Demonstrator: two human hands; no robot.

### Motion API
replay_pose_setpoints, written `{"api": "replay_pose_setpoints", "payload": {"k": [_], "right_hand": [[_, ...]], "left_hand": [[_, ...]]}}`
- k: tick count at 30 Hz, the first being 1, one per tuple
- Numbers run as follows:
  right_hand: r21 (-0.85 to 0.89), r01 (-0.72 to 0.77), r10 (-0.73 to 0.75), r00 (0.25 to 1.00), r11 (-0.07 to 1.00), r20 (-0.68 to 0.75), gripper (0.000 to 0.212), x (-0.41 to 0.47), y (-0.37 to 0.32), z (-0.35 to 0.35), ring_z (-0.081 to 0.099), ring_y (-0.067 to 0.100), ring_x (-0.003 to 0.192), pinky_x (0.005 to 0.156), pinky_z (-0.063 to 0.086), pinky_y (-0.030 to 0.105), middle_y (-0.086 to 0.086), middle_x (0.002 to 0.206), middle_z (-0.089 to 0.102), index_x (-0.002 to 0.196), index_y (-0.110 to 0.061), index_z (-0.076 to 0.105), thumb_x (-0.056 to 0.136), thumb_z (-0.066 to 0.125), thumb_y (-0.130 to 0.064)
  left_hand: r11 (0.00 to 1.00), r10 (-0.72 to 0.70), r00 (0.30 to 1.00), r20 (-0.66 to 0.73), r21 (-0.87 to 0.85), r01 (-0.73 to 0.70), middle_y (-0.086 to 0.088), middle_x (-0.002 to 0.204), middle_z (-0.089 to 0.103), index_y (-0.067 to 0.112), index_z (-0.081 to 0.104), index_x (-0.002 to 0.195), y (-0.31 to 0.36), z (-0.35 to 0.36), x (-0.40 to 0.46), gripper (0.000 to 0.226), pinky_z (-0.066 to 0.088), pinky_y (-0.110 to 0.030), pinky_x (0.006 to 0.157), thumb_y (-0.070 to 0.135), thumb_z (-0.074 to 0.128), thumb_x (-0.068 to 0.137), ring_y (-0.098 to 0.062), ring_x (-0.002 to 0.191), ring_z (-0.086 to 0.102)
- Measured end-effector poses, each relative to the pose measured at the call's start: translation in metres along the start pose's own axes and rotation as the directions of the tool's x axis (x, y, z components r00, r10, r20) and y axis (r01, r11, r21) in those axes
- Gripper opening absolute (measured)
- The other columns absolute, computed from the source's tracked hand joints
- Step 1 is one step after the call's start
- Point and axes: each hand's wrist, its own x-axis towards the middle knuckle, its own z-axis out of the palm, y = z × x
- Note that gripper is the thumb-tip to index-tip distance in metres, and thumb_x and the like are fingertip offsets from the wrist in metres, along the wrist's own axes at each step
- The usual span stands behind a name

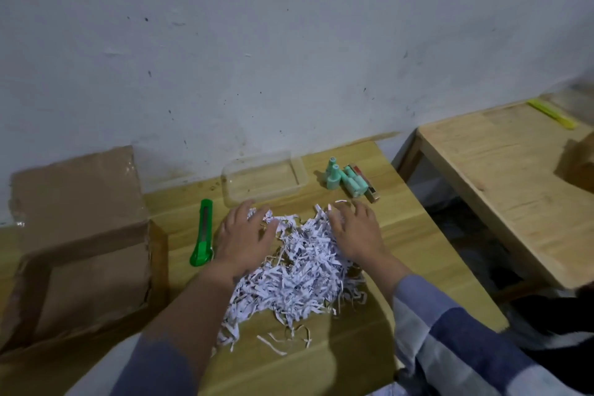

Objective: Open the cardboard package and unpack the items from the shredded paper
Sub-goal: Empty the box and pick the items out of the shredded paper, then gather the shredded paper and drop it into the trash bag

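Observation:
A heap of white shredded paper (pixel 299 270) lies on the wooden table (pixel 321 357) in front of me. My left hand (pixel 247 236) rests flat on the heap's left side, fingers spread. My right hand (pixel 356 231) presses on its right side, fingers apart too. Neither hand holds anything that I can see. The open cardboard box (pixel 80 254) stands at the left, its flap leaning against the wall. Behind the heap at the right stand mint-green bottles (pixel 345 178) beside a small red-and-gold item (pixel 366 183).
A green utility knife (pixel 203 233) lies left of my left hand. A clear plastic tray (pixel 265 180) sits behind the heap near the wall. A second wooden table (pixel 514 190) at the right carries a yellow object (pixel 551 113); a gap separates the tables.

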Motion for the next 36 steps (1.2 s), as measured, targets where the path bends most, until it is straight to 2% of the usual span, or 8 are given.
{"api": "replay_pose_setpoints", "payload": {"k": [5, 9, 12, 17, 23, 27, 30, 36], "right_hand": [[0.086, 0.116, -0.128, 0.980, 0.989, 0.151, 0.055, -0.010, -0.015, 0.008, 0.021, 0.025, 0.143, 0.120, 0.008, 0.042, 0.013, 0.149, 0.036, 0.143, -0.017, 0.036, 0.100, 0.018, -0.046], [0.245, 0.197, -0.250, 0.947, 0.949, 0.204, 0.058, -0.032, -0.034, 0.000, 0.027, 0.023, 0.140, 0.117, 0.021, 0.040, 0.008, 0.151, 0.034, 0.145, -0.028, 0.033, 0.094, 0.029, -0.057], [0.227, 0.291, -0.346, 0.900, 0.930, 0.266, 0.082, -0.056, -0.032, -0.004, 0.004, 0.021, 0.147, 0.120, 0.005, 0.049, -0.002, 0.160, 0.010, 0.146, -0.046, 0.012, 0.076, 0.039, -0.079], [-0.019, 0.507, -0.482, 0.830, 0.862, 0.279, 0.113, -0.079, -0.008, 0.015, -0.030, 0.023, 0.142, 0.113, -0.015, 0.050, -0.003, 0.156, -0.026, 0.140, -0.055, -0.017, 0.053, 0.046, -0.091], [0.009, 0.514, -0.513, 0.857, 0.858, 0.052, 0.097, -0.078, 0.002, 0.046, 0.005, 0.025, 0.148, 0.118, 0.013, 0.048, -0.002, 0.161, 0.000, 0.144, -0.053, -0.001, 0.063, 0.042, -0.088], [0.239, 0.476, -0.473, 0.878, 0.846, -0.076, 0.082, -0.075, 0.009, 0.045, 0.035, 0.023, 0.136, 0.111, 0.032, 0.037, 0.005, 0.149, 0.036, 0.144, -0.036, 0.030, 0.070, 0.059, -0.054], [0.408, 0.379, -0.361, 0.924, 0.831, -0.123, 0.071, -0.081, 0.018, 0.035, 0.044, 0.019, 0.128, 0.104, 0.033, 0.021, 0.003, 0.138, 0.047, 0.137, -0.023, 0.045, 0.068, 0.060, -0.034], [0.509, 0.278, -0.197, 0.958, 0.815, -0.207, 0.061, -0.102, 0.040, -0.004, 0.055, 0.009, 0.106, 0.086, 0.031, -0.003, -0.007, 0.112, 0.058, 0.119, -0.020, 0.060, 0.063, 0.079, -0.006]], "left_hand": [[1.000, 0.001, 0.985, 0.171, -0.022, 0.003, 0.002, 0.159, 0.020, 0.036, 0.028, 0.147, -0.015, 0.006, -0.014, 0.065, 0.018, -0.047, 0.117, 0.066, 0.013, 0.092, -0.023, 0.145, 0.020], [0.997, 0.077, 0.981, 0.180, 0.000, -0.078, 0.008, 0.156, 0.026, 0.034, 0.024, 0.149, -0.016, 0.000, -0.050, 0.079, 0.022, -0.041, 0.117, 0.076, 0.006, 0.084, -0.014, 0.142, 0.027], [0.984, 0.175, 0.970, 0.171, 0.016, -0.180, 0.012, 0.158, 0.021, 0.037, 0.012, 0.151, -0.028, -0.002, -0.080, 0.099, 0.019, -0.039, 0.118, 0.090, 0.003, 0.069, -0.010, 0.143, 0.022], [0.945, 0.297, 0.945, 0.140, 0.097, -0.312, 0.014, 0.158, -0.007, 0.038, -0.008, 0.149, -0.049, 0.021, -0.110, 0.112, 0.004, -0.044, 0.121, 0.096, 0.033, 0.062, -0.009, 0.147, -0.006], [0.963, 0.268, 0.963, -0.030, -0.004, -0.268, 0.012, 0.159, -0.016, 0.036, -0.010, 0.150, -0.030, 0.051, -0.095, 0.113, -0.003, -0.036, 0.118, 0.093, 0.038, 0.065, -0.006, 0.146, -0.013], [0.923, 0.239, 0.969, -0.057, -0.296, -0.245, 0.018, 0.158, 0.013, 0.045, 0.006, 0.150, 0.017, 0.060, -0.075, 0.092, 0.022, -0.034, 0.117, 0.078, 0.048, 0.075, -0.003, 0.144, 0.015], [0.828, 0.162, 0.981, -0.105, -0.526, -0.194, 0.017, 0.142, 0.040, 0.043, 0.029, 0.146, 0.051, 0.067, -0.073, 0.073, 0.036, -0.026, 0.108, 0.056, 0.062, 0.082, 0.000, 0.131, 0.038], [0.790, 0.225, 0.965, -0.133, -0.555, -0.261, 0.014, 0.129, 0.040, 0.014, 0.050, 0.135, 0.089, 0.056, -0.076, 0.059, 0.023, 0.002, 0.097, 0.043, 0.063, 0.085, 0.008, 0.119, 0.034]]}}
